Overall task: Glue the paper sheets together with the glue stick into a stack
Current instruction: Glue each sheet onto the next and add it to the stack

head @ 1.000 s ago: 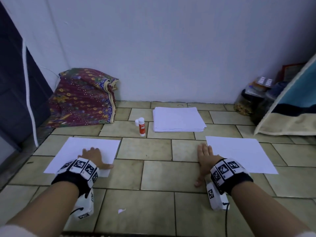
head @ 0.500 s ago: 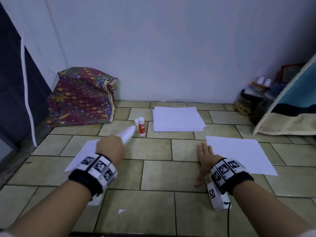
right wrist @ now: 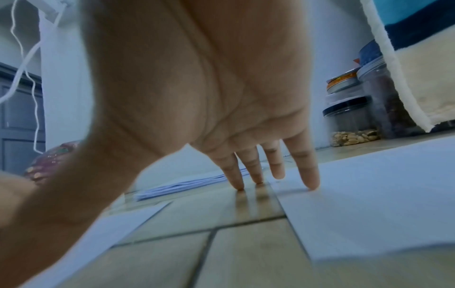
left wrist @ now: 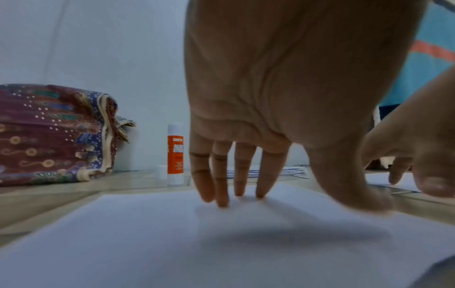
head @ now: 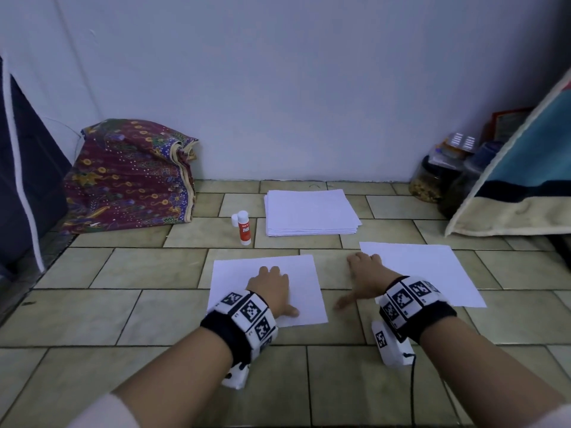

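- Left hand (head: 272, 284): flat, fingers straight, resting on the near sheet (head: 301, 270) on the tiled floor (head: 148, 273); holds nothing. Left wrist view shows its fingertips (left wrist: 222, 200) and thumb pressing the paper, which the head view hides behind the knuckles.
- Right hand (head: 366, 278): open, fingers spread, gripping nothing. Head view places it at the left edge of the right sheet (head: 432, 270); right wrist view alone shows two fingertips on bare tile, the little finger (right wrist: 310, 179) on the sheet, and the ring finger apparently lifted, though blur makes that uncertain.
- Glue stick (head: 244, 227): upright on the floor, orange label, well apart from both hands, just left of the paper stack (head: 310, 211). A small white cap (head: 235, 219) stands beside it; left wrist view shows the cap low against the stick's base.
- Paper stack: loosely squared pile near the wall, beyond both single sheets; edges fan slightly in the right wrist view.
- Patterned cloth bundle (head: 129, 177): against the wall, far left.
- Clear jars (right wrist: 349, 118): at the right wall. Right wrist view shows one holding a shallow layer of pale nuts under a dark lid, a lidded tub stacked on top; head view gives only dim shapes.
- Blue and cream fabric (head: 525, 186): slants down at far right.
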